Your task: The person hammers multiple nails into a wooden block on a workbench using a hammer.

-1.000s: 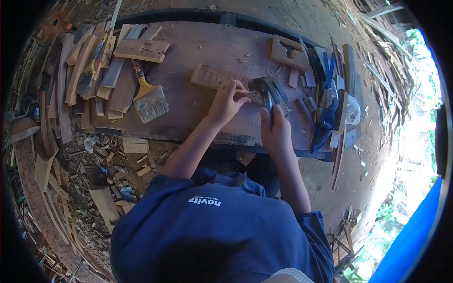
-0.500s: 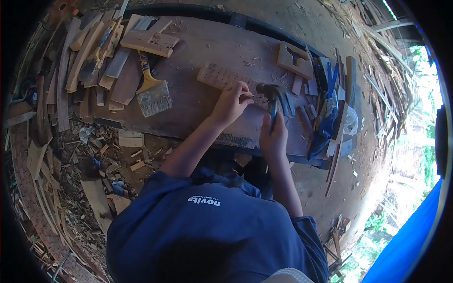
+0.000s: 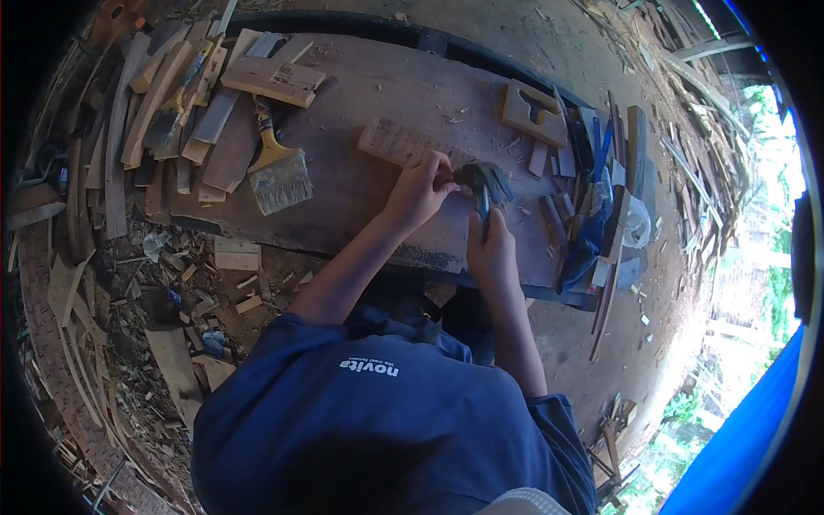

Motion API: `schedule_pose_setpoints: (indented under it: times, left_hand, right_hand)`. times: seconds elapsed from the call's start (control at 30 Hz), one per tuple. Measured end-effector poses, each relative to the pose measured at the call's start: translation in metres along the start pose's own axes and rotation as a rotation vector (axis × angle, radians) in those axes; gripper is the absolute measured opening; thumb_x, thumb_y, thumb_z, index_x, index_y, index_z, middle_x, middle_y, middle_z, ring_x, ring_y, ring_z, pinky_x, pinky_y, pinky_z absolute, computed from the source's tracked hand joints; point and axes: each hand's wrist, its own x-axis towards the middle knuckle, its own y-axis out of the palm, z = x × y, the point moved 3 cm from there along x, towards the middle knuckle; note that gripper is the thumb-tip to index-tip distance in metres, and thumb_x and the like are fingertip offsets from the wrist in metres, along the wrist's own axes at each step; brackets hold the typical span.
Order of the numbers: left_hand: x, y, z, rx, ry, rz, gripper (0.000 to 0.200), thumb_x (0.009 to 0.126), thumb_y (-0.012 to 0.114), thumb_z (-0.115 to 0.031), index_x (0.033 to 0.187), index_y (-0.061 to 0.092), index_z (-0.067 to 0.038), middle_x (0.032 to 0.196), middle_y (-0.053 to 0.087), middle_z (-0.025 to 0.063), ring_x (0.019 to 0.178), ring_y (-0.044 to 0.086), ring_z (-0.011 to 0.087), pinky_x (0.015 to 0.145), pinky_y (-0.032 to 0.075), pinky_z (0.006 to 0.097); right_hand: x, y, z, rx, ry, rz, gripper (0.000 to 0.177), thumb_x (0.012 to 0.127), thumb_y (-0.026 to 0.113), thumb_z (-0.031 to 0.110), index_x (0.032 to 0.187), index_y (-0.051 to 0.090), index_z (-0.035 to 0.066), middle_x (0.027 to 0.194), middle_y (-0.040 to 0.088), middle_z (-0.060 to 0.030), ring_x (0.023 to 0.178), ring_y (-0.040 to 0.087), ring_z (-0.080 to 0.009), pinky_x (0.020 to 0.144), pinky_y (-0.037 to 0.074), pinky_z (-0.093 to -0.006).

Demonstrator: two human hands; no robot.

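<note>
A wooden board [image 3: 395,142] with rows of small dark marks lies on the workbench [image 3: 343,206]. Over its right end, my left hand [image 3: 421,184] is closed in a pinch; whatever is between the fingertips is too small to make out. My right hand [image 3: 492,245] grips a claw hammer [image 3: 481,184] by the handle. The hammer's head is right beside my left fingertips, its claw pointing to the right.
A wide paintbrush [image 3: 281,176] lies left of the board, near stacked wood strips [image 3: 163,94]. At the bench's right are a wood block with a cut-out [image 3: 534,113], small offcuts [image 3: 554,215] and a dark blue cloth [image 3: 586,245]. Scraps litter the ground [image 3: 249,283].
The hammer and my right hand have moved slightly left and up, bringing the head close to my left fingertips. My left hand stays nearly in place.
</note>
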Motion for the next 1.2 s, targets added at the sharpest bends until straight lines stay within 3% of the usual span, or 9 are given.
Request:
schedule_pose_setpoints:
  times: [0.17,0.37,0.4,0.43,0.53,0.6,0.73,1.07,1.2]
  left_hand:
    - [0.0,0.001,0.003,-0.047,0.079,-0.02,0.035,0.079,0.075,0.0,0.098,0.046,-0.005,0.087,0.064,0.0121,0.079,0.069,0.0254,0.07,0.054,0.0341]
    - [0.001,0.0,-0.002,0.073,0.073,-0.057,0.035,0.078,0.075,0.001,0.099,0.048,-0.004,0.087,0.065,0.0126,0.08,0.068,0.026,0.068,0.054,0.035]
    - [0.001,0.001,-0.001,0.075,0.078,-0.055,0.035,0.078,0.075,0.001,0.099,0.048,-0.004,0.087,0.065,0.0126,0.08,0.068,0.026,0.068,0.054,0.035]
    - [0.001,0.003,0.002,0.048,0.035,-0.048,0.034,0.077,0.075,0.001,0.099,0.049,-0.004,0.086,0.065,0.0118,0.082,0.067,0.0259,0.07,0.053,0.0356]
    - [-0.001,0.005,0.008,0.041,0.025,-0.015,0.034,0.078,0.076,0.0,0.099,0.049,-0.005,0.087,0.066,0.0098,0.085,0.067,0.0245,0.073,0.052,0.0353]
    - [0.0,0.007,0.008,0.059,0.059,0.007,0.034,0.078,0.076,-0.001,0.1,0.049,-0.006,0.089,0.067,0.0086,0.087,0.068,0.0231,0.075,0.052,0.0344]
    - [0.001,0.005,0.001,0.128,0.095,0.005,0.031,0.079,0.076,-0.003,0.098,0.052,-0.006,0.089,0.067,0.0075,0.088,0.066,0.024,0.078,0.051,0.0355]
    - [0.035,0.025,-0.019,0.242,0.2,-0.132,0.015,0.083,0.07,-0.014,0.092,0.059,-0.008,0.084,0.066,0.007,0.088,0.062,0.0287,0.081,0.047,0.0408]
    - [0.112,0.062,-0.029,0.329,0.229,0.064,0.007,0.085,0.065,-0.015,0.085,0.064,-0.008,0.087,0.067,0.0101,0.087,0.063,0.0314,0.081,0.048,0.0439]
  right_hand:
    - [0.0,-0.017,0.011,0.052,0.031,-0.012,0.024,0.099,0.053,0.023,0.096,0.051,-0.001,0.071,0.057,-0.0252,0.061,0.056,-0.0408,0.058,0.045,-0.0409]
    - [-0.004,0.0,0.0,0.032,-0.003,0.019,0.026,0.099,0.053,0.024,0.094,0.051,-0.002,0.068,0.055,-0.0226,0.058,0.055,-0.0334,0.058,0.045,-0.0406]
    - [-0.004,-0.004,0.002,0.023,-0.005,0.048,0.026,0.099,0.053,0.024,0.096,0.048,-0.002,0.071,0.058,-0.0274,0.068,0.059,-0.0487,0.06,0.046,-0.0457]
    - [-0.006,-0.004,0.0,0.027,-0.005,0.046,0.026,0.099,0.053,0.024,0.096,0.048,-0.002,0.071,0.058,-0.0274,0.068,0.059,-0.0487,0.06,0.046,-0.0457]
    - [-0.011,-0.003,-0.019,0.152,0.031,-0.013,0.027,0.099,0.054,0.025,0.095,0.048,-0.001,0.069,0.058,-0.0226,0.062,0.061,-0.0408,0.058,0.046,-0.0425]
    - [-0.015,-0.006,-0.043,0.327,0.102,-0.112,0.026,0.1,0.052,0.027,0.093,0.048,0.002,0.065,0.055,-0.0102,0.054,0.056,-0.0214,0.053,0.042,-0.0326]
    - [-0.01,-0.02,-0.074,0.833,0.259,-0.155,0.02,0.103,0.047,0.025,0.092,0.046,0.008,0.062,0.046,0.0032,0.048,0.041,-0.0032,0.043,0.034,-0.0201]
    - [-0.003,-0.007,-0.129,1.016,0.248,-0.16,0.018,0.102,0.049,0.023,0.094,0.045,0.009,0.06,0.041,0.0017,0.042,0.039,-0.0062,0.036,0.035,-0.0227]
    - [-0.002,-0.01,-0.124,0.921,0.27,-0.131,0.019,0.102,0.051,0.024,0.094,0.045,0.008,0.059,0.043,0.0012,0.042,0.041,-0.0069,0.036,0.035,-0.0229]
